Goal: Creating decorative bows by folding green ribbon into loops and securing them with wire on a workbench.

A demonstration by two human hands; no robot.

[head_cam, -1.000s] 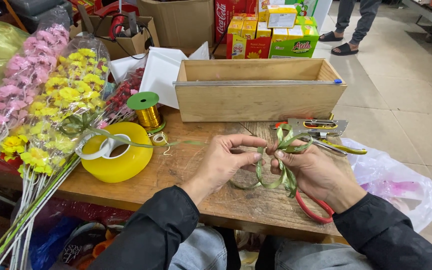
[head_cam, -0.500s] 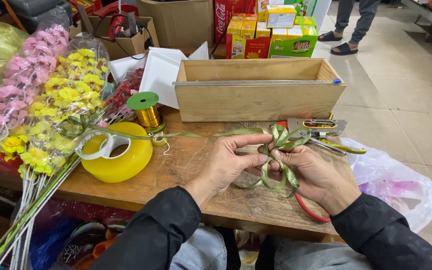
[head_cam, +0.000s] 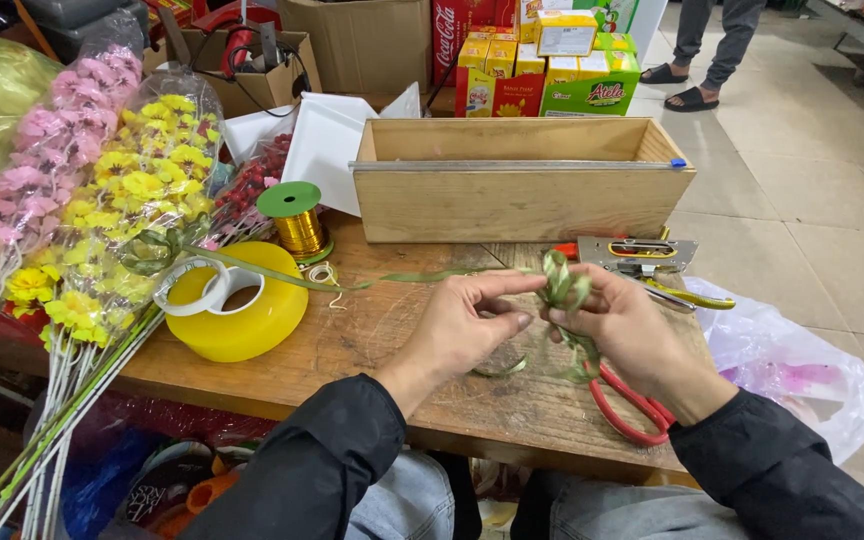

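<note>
Both hands are held over the counter (head_cam: 372, 350) near its front edge, right of centre. A green ribbon (head_cam: 564, 285) bundle of loops is pinched between them: left hand (head_cam: 462, 325) mostly closed, thumb and index extended onto the loops; right hand (head_cam: 624, 325) curled shut around the loop base. A single ribbon tail is run left across the counter toward the yellow ribbon roll (head_cam: 242, 310) at the left edge, and a loose curl is left under the hands. For a clean loop, as judged: the base is best kept pinched tight by the right hand, each new loop matched in size, tail tension kept light so the roll is not dragged. Count: one yellow roll with one white tape ring (head_cam: 197, 288) on top; one gold wire spool (head_cam: 297, 222) with green cap behind it; one wooden box (head_cam: 517, 180) along the back edge; one stapler (head_cam: 637, 255) and one yellow-handled tool, type unclear, right of the hands; one pair of red scissors (head_cam: 632, 405) under the right wrist at the front edge; three wrapped artificial flower bunches at the left end, pink (head_cam: 47, 150), yellow (head_cam: 127, 220), red berries (head_cam: 252, 185). One plastic bag (head_cam: 782, 365) is seen off the right end.
</note>
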